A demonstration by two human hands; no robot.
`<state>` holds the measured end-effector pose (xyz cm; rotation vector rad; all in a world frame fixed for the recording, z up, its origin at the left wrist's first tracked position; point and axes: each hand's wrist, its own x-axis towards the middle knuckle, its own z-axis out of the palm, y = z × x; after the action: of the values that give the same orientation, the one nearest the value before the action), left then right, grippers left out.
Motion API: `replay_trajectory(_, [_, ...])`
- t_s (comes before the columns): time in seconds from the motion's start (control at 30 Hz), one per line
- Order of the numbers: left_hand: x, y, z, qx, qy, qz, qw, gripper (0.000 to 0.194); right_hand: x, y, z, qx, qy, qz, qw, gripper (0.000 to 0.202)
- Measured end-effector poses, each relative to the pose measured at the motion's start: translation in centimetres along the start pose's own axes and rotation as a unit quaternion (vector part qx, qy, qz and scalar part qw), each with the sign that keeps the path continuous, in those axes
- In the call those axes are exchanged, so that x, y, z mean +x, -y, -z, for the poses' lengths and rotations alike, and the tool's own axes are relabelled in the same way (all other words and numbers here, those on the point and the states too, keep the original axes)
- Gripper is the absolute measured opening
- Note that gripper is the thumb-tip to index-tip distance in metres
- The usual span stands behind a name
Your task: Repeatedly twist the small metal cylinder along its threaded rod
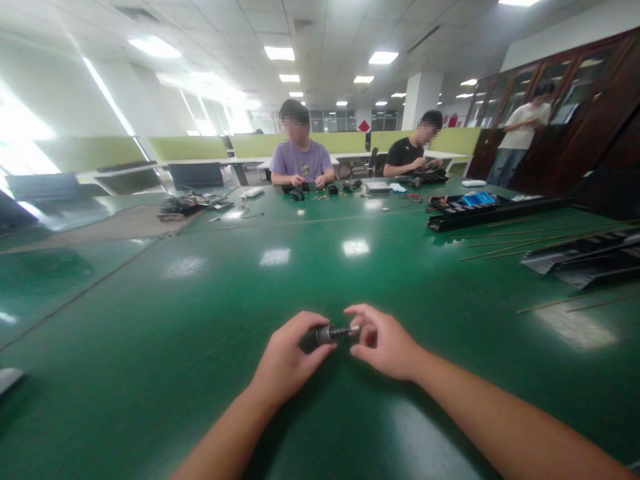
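Dark grey, with the dull sheen of metal, was how the small cylindrical piece (325,334) looked in the grip of the person at the near side, over the green tabletop (225,287). It pointed roughly sideways, its thick body to the left and a much thinner shaft (342,331) running out to the right. The body was nearly black towards its left end and a shade lighter nearer the shaft; the shaft looked ridged, as if ringed or threaded, and finished in a pale tip (355,328). Finer marks were too small for me to make out.

The left hand (283,357) held the body, fingers along the top and thumb below, closed in narrowly across its width. The right hand (387,343) was just beside the pale tip, index finger and thumb well parted, the other fingers curled; I could not tell whether any of them touched it.

Across the table, a person in a purple shirt (301,160) and another in a black shirt (406,155) had their hands low over small dark things. Off to the right lay a long black tray (480,217) with a blue packet (479,199), and near it some thin rods (500,243).
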<state>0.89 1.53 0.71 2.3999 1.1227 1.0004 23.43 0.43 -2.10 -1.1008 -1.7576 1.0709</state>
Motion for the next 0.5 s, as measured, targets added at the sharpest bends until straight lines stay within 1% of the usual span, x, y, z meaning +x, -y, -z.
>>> replay_trajectory(0.1, [0.14,-0.26,0.06,-0.014,0.014,-0.009,1.000,0.018,-0.10,0.05,0.08,-0.001,0.000,-0.008,1.000,0.059])
replay_trajectory(0.33, [0.10,-0.64,0.03,-0.036,0.015,-0.022,0.999,0.019,-0.23,0.17,-0.08,-0.019,0.010,0.006,1.000,0.046])
replay_trajectory(0.5, [0.11,-0.73,-0.11,-0.037,0.015,-0.020,0.999,0.019,-0.21,0.53,-0.05,-0.028,0.009,0.019,0.999,0.040])
